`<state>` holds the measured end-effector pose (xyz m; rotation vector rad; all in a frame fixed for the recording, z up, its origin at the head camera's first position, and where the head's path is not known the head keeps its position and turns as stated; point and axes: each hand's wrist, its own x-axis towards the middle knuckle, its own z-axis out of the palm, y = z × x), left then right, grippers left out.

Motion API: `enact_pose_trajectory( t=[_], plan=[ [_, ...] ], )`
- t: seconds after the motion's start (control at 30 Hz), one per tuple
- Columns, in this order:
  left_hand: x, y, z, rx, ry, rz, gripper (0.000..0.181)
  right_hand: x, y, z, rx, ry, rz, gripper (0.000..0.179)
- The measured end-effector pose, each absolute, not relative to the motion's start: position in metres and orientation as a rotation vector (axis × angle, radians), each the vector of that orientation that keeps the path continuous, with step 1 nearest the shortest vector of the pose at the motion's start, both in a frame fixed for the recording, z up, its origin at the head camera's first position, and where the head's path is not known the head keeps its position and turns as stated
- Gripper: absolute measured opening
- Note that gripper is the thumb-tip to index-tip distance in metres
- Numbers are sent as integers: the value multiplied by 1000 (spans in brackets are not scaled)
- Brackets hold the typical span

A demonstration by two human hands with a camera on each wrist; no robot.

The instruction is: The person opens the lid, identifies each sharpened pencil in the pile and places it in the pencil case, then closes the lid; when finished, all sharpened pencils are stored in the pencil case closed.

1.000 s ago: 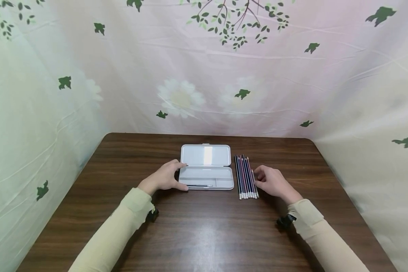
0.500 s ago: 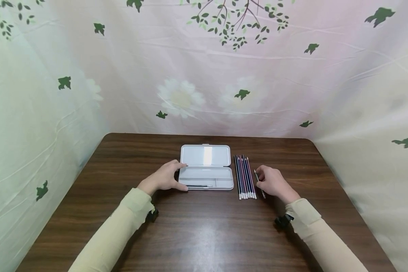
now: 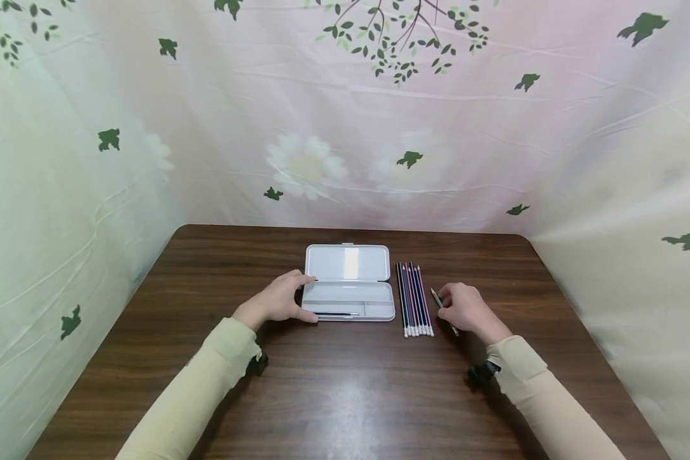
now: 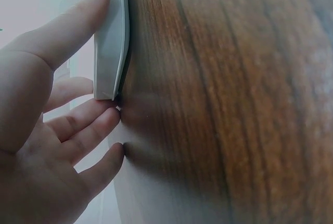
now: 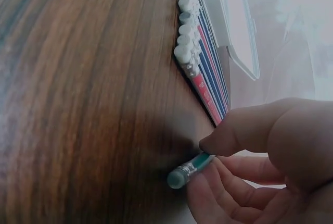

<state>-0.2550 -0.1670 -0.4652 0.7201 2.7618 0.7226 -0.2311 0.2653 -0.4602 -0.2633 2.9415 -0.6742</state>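
A white plastic pencil case [image 3: 347, 291] lies with its lid [image 3: 328, 263] folded back on the wooden table. A dark slim pencil [image 3: 336, 314] is in its front compartment. My left hand [image 3: 278, 299] holds the case's left end, thumb on the front wall and fingers around the end and back. My right hand [image 3: 466, 310] pinches a green pencil [image 5: 200, 160] between thumb and fingers, its eraser end toward me and close to the tabletop. Left of that hand, several dark blue and pink pencils [image 3: 415, 300] lie side by side, white erasers toward me.
The brown wooden table [image 3: 345, 390] has rounded far corners. A pale cloth backdrop [image 3: 345, 115] printed with flowers and green birds hangs behind it and along both sides. Dark wrist devices sit at both cuffs.
My right hand has drawn the green pencil away from the right end of the row, tilting it and shifting it right. The left hand and case have stayed put.
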Motion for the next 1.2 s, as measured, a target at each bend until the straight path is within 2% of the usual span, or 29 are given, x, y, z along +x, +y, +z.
enact_pose_trajectory(
  t=[0.4, 0.7, 1.2],
  plan=[
    [-256, -167, -467, 723, 2767, 714, 99, -233, 261, -455, -333, 2977, -801, 26],
    [-256, -167, -467, 711, 2764, 717, 100, -232, 236, -447, -645, 3020, -886, 30],
    [-255, -168, -466, 716, 2759, 740, 99, -235, 175, -441, -1063, 2982, -901, 23]
  ],
)
